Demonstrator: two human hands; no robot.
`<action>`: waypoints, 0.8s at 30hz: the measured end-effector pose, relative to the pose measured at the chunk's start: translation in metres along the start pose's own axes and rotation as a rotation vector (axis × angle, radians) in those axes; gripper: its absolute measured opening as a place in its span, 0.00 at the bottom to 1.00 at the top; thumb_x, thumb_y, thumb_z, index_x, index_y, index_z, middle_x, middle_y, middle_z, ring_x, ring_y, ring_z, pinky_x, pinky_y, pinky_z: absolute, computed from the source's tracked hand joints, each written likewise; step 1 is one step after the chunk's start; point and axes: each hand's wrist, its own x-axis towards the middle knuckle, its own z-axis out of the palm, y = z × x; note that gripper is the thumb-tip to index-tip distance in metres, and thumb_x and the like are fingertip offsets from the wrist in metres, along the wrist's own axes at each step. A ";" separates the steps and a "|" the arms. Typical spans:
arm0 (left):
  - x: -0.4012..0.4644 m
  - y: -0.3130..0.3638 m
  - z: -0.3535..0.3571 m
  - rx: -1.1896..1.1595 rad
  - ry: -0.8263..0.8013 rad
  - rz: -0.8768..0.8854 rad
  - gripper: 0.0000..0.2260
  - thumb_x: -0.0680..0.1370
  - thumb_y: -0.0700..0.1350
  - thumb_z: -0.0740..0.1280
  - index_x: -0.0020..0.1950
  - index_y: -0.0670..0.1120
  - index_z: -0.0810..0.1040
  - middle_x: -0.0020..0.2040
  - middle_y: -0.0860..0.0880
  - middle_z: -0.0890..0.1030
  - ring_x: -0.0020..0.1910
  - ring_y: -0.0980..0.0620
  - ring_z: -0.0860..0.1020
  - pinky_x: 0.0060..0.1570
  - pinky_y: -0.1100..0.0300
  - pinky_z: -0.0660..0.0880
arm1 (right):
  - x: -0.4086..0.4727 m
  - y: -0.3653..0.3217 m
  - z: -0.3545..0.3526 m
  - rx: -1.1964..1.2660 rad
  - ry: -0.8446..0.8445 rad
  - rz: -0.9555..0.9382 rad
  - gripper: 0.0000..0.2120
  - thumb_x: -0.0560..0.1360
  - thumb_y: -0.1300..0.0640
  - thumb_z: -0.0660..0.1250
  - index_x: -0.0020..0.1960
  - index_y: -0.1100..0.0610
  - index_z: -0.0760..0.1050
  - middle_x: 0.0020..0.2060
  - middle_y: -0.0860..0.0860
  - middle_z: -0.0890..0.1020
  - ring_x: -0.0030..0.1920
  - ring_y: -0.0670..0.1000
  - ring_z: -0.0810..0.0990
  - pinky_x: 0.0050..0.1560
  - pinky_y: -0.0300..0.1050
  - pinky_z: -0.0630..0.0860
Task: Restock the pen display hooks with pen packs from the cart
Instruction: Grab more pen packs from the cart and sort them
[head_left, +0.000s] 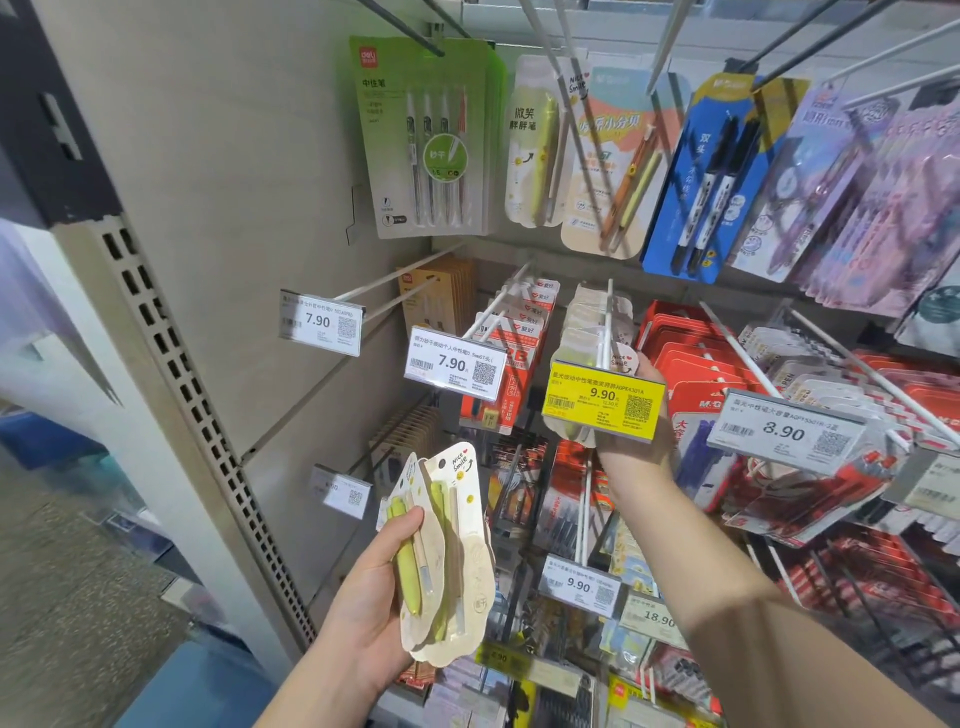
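Packs (444, 551) of green pens fan out in the left hand (363, 587), low in the head view, in front of the display's lower rows. The thumb lies across the front pack's green pen, and the fingers curl behind the cards, so the hand grasps the bundle firmly. The top card reads "Nice Smile".

The right hand (641, 415) reaches up to the middle row, behind the yellow tag (602, 397) marked 9.90. Its thumb shows above the tag, pressed against a matching pack (621, 358) hanging at the front of the hook (607, 322); the fingers are mostly hidden by the tag, yet the hand seems to pinch that pack. More of the same cream packs hang behind it on the hook.

Left of this hook sit red-and-white packs (519, 332) behind a white 7.90 tag (454, 364). Right of it hang red packs (685, 358) and an 8.90 tag (784, 431). Along the top row hang a green four-pen pack (426, 140) and a blue marker pack (711, 182).
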 end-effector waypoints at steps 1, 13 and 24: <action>0.001 -0.001 -0.001 -0.008 -0.011 -0.003 0.23 0.70 0.44 0.76 0.64 0.38 0.83 0.51 0.35 0.86 0.40 0.38 0.86 0.41 0.43 0.85 | -0.004 0.007 -0.003 -0.138 -0.053 0.078 0.08 0.82 0.57 0.65 0.45 0.57 0.77 0.35 0.49 0.80 0.42 0.51 0.83 0.39 0.40 0.72; -0.001 -0.009 0.009 0.083 0.020 -0.098 0.17 0.76 0.45 0.69 0.61 0.37 0.84 0.52 0.34 0.85 0.40 0.38 0.86 0.42 0.45 0.84 | -0.070 0.042 0.013 -0.218 -0.144 -0.205 0.06 0.79 0.43 0.66 0.51 0.45 0.76 0.44 0.44 0.82 0.44 0.45 0.81 0.49 0.50 0.78; -0.001 -0.019 0.022 0.269 0.038 -0.011 0.23 0.73 0.36 0.71 0.68 0.40 0.78 0.57 0.31 0.83 0.43 0.37 0.86 0.41 0.46 0.84 | -0.068 0.046 0.012 -0.332 -0.269 0.049 0.14 0.76 0.47 0.70 0.51 0.57 0.81 0.50 0.61 0.84 0.40 0.50 0.77 0.42 0.47 0.71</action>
